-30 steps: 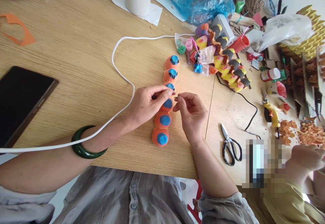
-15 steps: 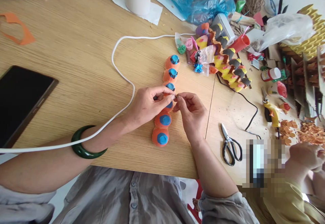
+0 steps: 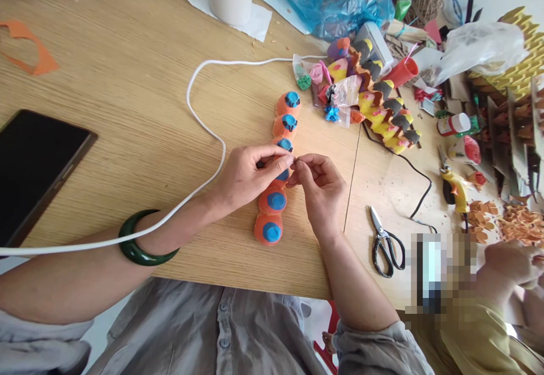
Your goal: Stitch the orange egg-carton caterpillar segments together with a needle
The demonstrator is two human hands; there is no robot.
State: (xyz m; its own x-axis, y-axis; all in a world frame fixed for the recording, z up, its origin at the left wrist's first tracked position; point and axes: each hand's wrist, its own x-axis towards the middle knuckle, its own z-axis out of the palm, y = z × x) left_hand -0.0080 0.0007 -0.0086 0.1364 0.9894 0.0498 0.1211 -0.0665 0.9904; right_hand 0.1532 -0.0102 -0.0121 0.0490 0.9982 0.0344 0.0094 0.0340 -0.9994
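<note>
An orange strip of joined egg-carton cups [image 3: 271,200] lies on the wooden table, each cup topped with a blue patch. The far cups also carry small black pieces on the blue. Over the strip's middle, my left hand [image 3: 250,174] pinches with thumb and forefinger. My right hand [image 3: 321,185] meets it fingertip to fingertip, also in a pinch. Between the tips is something tiny and dark, too small to name. Part of the strip is hidden under my left fingers.
Black-handled scissors [image 3: 385,244] lie to the right. A white cable [image 3: 204,69] curves across the table and over my left forearm. Bagged coloured clay [image 3: 335,94] and painted carton strips [image 3: 385,109] sit behind. Far left is a dark tablet [image 3: 42,165]; a co-worker's hand [image 3: 510,261] shows at right.
Both hands stay in nearly the same place, with only slight movement of the fingertips. The strip has not moved.
</note>
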